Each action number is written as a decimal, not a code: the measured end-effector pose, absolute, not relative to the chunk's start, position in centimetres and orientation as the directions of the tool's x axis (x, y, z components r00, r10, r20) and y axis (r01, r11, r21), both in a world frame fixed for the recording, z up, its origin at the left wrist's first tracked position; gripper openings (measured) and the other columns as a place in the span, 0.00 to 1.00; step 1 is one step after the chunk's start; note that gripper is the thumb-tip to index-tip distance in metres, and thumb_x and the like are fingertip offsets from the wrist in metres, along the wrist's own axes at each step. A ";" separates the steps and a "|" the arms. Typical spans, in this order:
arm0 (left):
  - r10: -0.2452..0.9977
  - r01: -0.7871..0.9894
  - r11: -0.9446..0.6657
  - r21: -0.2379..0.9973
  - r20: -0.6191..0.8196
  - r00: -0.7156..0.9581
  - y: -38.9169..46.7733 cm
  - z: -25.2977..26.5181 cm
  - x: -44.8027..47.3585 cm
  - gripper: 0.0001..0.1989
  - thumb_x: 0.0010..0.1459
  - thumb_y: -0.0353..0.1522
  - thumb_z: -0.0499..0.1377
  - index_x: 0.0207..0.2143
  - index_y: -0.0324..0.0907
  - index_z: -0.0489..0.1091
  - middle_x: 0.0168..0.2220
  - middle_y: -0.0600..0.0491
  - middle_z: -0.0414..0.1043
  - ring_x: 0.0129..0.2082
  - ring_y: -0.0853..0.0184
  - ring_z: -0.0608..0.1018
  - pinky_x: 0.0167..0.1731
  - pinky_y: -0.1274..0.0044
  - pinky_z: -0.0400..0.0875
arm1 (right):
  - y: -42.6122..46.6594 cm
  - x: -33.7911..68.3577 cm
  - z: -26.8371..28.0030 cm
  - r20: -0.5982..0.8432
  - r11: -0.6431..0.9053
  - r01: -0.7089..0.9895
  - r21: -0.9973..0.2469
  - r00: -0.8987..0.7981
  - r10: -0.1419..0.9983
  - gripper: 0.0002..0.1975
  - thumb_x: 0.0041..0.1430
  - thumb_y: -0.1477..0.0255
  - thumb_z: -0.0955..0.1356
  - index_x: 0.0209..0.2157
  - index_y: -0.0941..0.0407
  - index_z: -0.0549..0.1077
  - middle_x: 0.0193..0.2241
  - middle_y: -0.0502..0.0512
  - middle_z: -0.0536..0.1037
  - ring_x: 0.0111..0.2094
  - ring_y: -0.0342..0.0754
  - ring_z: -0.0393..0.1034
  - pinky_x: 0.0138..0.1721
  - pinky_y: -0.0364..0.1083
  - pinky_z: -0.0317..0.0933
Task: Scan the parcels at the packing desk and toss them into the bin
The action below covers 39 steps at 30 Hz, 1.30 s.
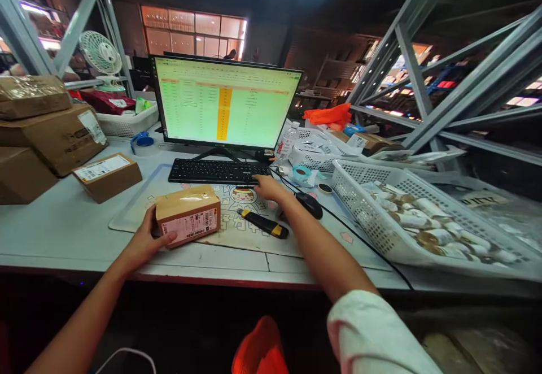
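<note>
A small cardboard box (190, 216) with a shipping label rests on the desk mat, tilted a little. My left hand (148, 235) grips its left end, thumb over the label's corner and fingers behind. Beyond it lies a black keyboard (215, 170). At the keyboard's right end is my right hand (267, 187), holding nothing, a finger reaching onto the keys. A black and yellow utility knife (263, 223) lies on the mat between my arms. Just right of my right wrist sits a black mouse (309, 205). Behind the keyboard a monitor (224, 103) displays a spreadsheet.
Cardboard boxes (55, 137) are stacked at the left, with another labelled box (108, 176) beside them. A white perforated basket (381, 233) of wrapped rolls or bottles stands on the right. Tape (301, 174) and a clear bottle (288, 142) are near the monitor. The mouse cable crosses the desk.
</note>
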<state>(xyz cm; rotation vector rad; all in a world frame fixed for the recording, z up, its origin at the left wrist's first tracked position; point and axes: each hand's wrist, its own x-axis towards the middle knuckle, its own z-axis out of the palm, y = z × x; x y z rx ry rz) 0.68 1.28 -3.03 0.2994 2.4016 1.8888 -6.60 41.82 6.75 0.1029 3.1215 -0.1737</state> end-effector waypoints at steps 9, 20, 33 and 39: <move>0.189 0.134 0.244 0.961 0.088 -0.978 1.4 -3.7 0.5 0.59 0.51 0.51 0.73 0.74 0.43 0.46 0.71 0.36 0.60 0.71 0.46 0.65 0.72 0.55 0.56 | 41.5 -11.2 4.6 -0.055 0.981 0.185 -0.060 -0.982 0.182 0.26 0.67 0.75 0.65 0.64 0.59 0.74 0.60 0.72 0.76 0.61 0.63 0.73 0.59 0.53 0.65; 0.221 0.175 0.278 0.944 0.115 -0.969 1.7 -3.6 1.0 0.65 0.48 0.50 0.75 0.76 0.46 0.40 0.74 0.38 0.54 0.73 0.46 0.62 0.73 0.52 0.51 | 39.6 -4.1 5.3 -0.156 0.983 -0.095 -0.154 -0.981 -0.120 0.31 0.61 0.54 0.74 0.60 0.57 0.77 0.53 0.64 0.82 0.53 0.58 0.78 0.51 0.47 0.67; 0.350 0.382 0.301 0.874 0.272 -0.896 1.7 -3.0 2.4 0.60 0.50 0.42 0.75 0.73 0.48 0.39 0.70 0.39 0.58 0.69 0.50 0.67 0.70 0.54 0.59 | 37.3 1.0 5.4 -0.030 0.535 -0.114 -0.837 -0.967 -0.253 0.17 0.68 0.62 0.61 0.45 0.56 0.77 0.30 0.53 0.79 0.24 0.47 0.72 0.24 0.44 0.67; 0.338 0.427 0.311 0.849 0.321 -0.885 2.0 -2.2 3.0 0.54 0.52 0.42 0.74 0.70 0.47 0.42 0.67 0.39 0.61 0.65 0.52 0.71 0.67 0.56 0.65 | 35.1 1.7 4.4 0.237 0.544 -0.331 -0.771 -0.942 -0.238 0.20 0.66 0.55 0.66 0.41 0.57 0.79 0.30 0.53 0.78 0.23 0.43 0.67 0.23 0.42 0.61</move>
